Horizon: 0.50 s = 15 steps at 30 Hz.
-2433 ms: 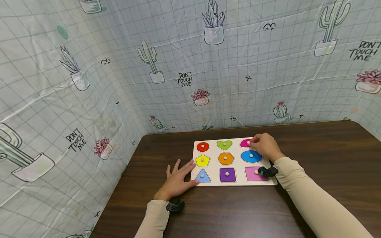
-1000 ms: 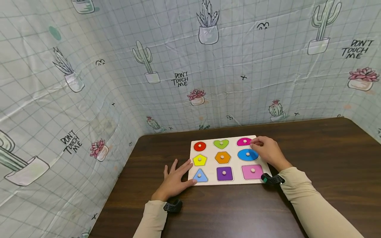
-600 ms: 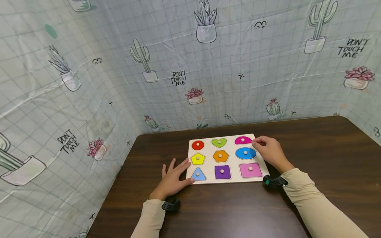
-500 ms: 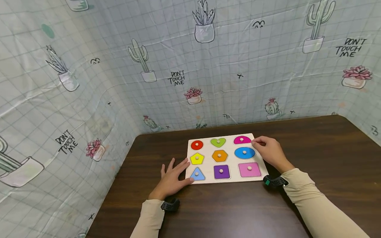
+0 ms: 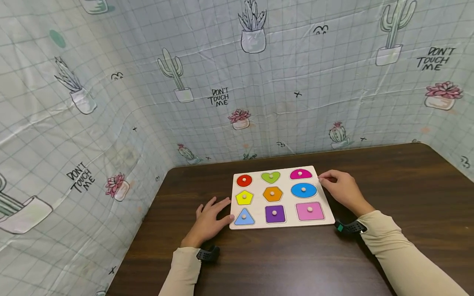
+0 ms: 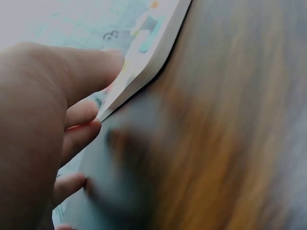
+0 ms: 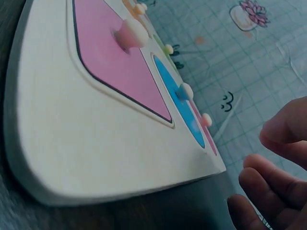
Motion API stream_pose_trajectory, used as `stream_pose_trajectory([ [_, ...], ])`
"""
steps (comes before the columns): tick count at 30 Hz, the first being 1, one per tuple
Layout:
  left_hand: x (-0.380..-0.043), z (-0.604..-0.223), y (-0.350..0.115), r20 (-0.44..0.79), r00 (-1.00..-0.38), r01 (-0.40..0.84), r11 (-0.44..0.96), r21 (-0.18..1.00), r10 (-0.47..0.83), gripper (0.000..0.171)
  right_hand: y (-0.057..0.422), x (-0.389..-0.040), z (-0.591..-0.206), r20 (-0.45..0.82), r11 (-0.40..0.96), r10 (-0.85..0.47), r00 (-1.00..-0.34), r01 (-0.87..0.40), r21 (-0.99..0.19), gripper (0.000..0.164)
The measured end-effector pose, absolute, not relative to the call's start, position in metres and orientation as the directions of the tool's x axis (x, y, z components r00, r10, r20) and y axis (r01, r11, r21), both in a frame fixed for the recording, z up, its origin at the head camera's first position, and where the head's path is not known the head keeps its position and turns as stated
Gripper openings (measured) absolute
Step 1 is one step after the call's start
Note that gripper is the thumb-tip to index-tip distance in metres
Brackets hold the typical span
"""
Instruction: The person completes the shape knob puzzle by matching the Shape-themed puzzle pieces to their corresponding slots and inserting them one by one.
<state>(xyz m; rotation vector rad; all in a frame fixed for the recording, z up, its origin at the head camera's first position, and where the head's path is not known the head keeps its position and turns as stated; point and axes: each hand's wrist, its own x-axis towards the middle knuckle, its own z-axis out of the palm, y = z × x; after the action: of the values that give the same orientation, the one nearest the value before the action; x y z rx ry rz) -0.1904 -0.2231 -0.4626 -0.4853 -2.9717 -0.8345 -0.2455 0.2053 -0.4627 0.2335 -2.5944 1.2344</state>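
Observation:
A pale wooden knob puzzle board [image 5: 259,209] lies flat on the table with its coloured shapes seated in their recesses. At its back right corner is the magenta half circle [image 5: 296,175], with the blue oval [image 5: 296,190] and the pink rectangle [image 5: 301,213] in front of it. My left hand [image 5: 208,220] is spread at the board's left edge, thumb close to the light blue triangle [image 5: 245,222]. Just off the right edge is my right hand [image 5: 343,190], fingers loosely bent and nothing between them; the right wrist view shows its fingertips [image 7: 252,172] apart from the board.
The dark wood table [image 5: 281,259] runs back to a hanging cloth [image 5: 281,82] printed with cacti, which also closes off the left side. Red, green, yellow, orange and purple pieces fill the other recesses. Each wrist wears a black band [image 5: 349,227].
My right hand has left the magenta half circle and drawn right, past the board's edge. My left hand has eased slightly left. All the pieces keep their places in the board.

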Motion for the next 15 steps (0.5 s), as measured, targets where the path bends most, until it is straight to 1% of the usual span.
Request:
stream_pose_trajectory([
  [4,-0.19,-0.461,-0.231,0.131,-0.954,0.3,0.813,0.499,0.271,0.055,0.206,-0.246,-0.463,0.309,0.63,-0.034,-0.95,-0.261,-0.731,0.024],
  [11,-0.192,-0.459,-0.234,0.139,-0.958,0.286,0.828,0.481,0.25,0.052,0.217,-0.242,-0.459,0.349,0.638,-0.071,-0.935,-0.311,-0.704,0.025],
  [15,-0.193,-0.455,-0.235,0.139,-0.958,0.286,0.826,0.485,0.251,0.051,0.225,-0.239,-0.46,0.376,0.617,-0.076,-0.924,-0.34,-0.71,0.023],
])
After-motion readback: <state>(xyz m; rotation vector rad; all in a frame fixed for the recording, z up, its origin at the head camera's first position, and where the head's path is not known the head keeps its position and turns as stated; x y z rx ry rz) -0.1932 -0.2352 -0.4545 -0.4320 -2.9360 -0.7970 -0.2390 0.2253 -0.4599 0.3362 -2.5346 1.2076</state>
